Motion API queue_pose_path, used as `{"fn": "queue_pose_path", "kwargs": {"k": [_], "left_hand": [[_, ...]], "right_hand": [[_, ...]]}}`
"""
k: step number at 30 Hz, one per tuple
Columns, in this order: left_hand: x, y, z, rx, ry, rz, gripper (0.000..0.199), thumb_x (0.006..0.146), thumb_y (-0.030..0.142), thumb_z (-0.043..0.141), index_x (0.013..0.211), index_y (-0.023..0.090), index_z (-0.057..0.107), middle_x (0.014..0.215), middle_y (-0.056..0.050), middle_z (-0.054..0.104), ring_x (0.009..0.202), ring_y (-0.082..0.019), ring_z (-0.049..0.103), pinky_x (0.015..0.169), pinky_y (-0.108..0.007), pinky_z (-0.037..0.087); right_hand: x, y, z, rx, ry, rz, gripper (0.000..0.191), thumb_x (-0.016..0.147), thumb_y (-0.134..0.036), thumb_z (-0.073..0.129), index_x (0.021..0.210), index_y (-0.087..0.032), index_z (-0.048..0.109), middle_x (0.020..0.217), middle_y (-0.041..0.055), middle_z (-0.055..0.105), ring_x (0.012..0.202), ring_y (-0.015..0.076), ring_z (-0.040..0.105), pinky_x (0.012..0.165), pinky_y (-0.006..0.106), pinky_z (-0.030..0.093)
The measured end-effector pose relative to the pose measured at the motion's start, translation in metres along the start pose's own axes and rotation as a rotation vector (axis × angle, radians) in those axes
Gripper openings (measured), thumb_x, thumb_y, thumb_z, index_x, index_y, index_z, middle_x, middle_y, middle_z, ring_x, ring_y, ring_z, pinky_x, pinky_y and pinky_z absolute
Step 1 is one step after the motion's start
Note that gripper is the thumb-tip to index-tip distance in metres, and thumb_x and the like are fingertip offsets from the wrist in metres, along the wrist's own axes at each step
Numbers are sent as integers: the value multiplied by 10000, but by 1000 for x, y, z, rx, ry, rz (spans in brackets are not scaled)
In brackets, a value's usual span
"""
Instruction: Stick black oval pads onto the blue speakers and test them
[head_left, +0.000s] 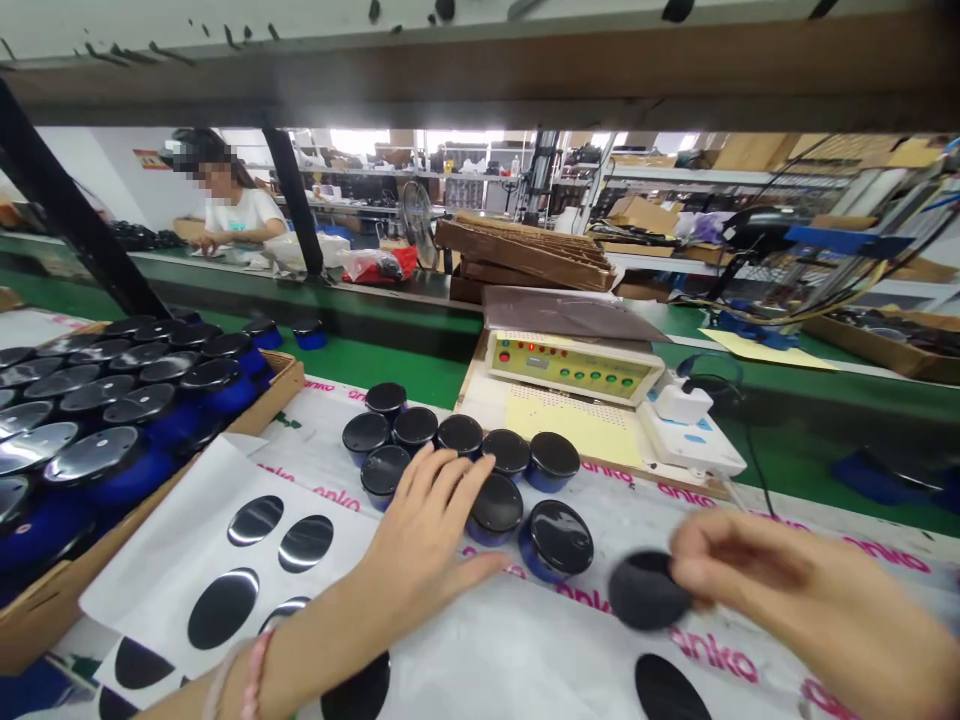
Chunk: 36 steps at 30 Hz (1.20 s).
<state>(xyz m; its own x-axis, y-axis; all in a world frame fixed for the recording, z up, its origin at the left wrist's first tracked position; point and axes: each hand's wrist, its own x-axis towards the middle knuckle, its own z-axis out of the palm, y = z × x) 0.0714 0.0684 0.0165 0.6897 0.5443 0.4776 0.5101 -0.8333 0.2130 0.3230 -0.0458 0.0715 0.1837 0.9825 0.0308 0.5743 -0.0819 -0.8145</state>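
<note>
My left hand [439, 530] reaches over a group of blue cups with black round tops [559, 540], its fingers spread and touching or just over the cups in the middle. Between the thumb and fingers of my right hand [750, 570] is a black disc [649, 590], blurred by motion, to the right of the cups. White sheets [480, 650] with black round stickers [223, 608] lie below and left of my left hand. Another black sticker [670, 688] shows at the bottom edge, below the held disc.
A cardboard box [289, 385] full of blue cups stands at the left. Behind the cups are a control unit [570, 368] and a white power adapter [686, 430]. A shelf beam [480, 80] crosses overhead. A person [240, 215] sits across the green belt [375, 365].
</note>
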Motion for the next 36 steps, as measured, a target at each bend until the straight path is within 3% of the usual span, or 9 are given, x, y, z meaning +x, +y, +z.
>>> {"fn": "queue_pose_path", "kwargs": {"k": [2, 5, 10, 21, 36], "left_hand": [[12, -7, 8, -15, 14, -35, 850, 736, 490, 700, 1397, 147, 292, 1214, -119, 609, 1199, -325, 481, 1099, -573, 228], [15, -12, 18, -118, -11, -56, 977, 686, 458, 761, 1425, 171, 191, 1181, -90, 643, 1213, -276, 487, 1125, -528, 187], [9, -14, 19, -222, 14, -62, 1115, 615, 437, 821, 1441, 210, 107, 1150, -65, 664, 1154, -245, 552, 1123, -482, 201], [8, -15, 18, -250, 16, -47, 1000, 665, 364, 797, 1425, 207, 165, 1185, -34, 646, 1138, -191, 557, 1135, -376, 154], [9, -15, 19, -250, 24, -31, 919, 685, 357, 787, 1401, 187, 236, 1177, -34, 649, 1141, -182, 553, 1137, -358, 135]], "right_hand": [[32, -13, 12, 128, -22, 43, 340, 722, -564, 621, 640, -234, 614, 611, 39, 605, 581, 202, 569, 517, 289, 465], [61, -18, 46, 210, 4, 61, 371, 733, -580, 586, 669, -216, 604, 666, 30, 597, 622, 187, 535, 557, 285, 433], [65, -13, 83, 148, -25, 101, 367, 765, -562, 527, 679, -211, 586, 677, 15, 576, 631, 175, 497, 573, 284, 378], [64, -5, 91, 114, -33, 21, 307, 782, -485, 546, 627, -219, 557, 818, 32, 593, 779, 214, 531, 691, 324, 390], [58, -5, 99, -70, 56, -66, 253, 882, -393, 470, 693, -226, 487, 773, 14, 551, 731, 189, 508, 674, 327, 367]]}}
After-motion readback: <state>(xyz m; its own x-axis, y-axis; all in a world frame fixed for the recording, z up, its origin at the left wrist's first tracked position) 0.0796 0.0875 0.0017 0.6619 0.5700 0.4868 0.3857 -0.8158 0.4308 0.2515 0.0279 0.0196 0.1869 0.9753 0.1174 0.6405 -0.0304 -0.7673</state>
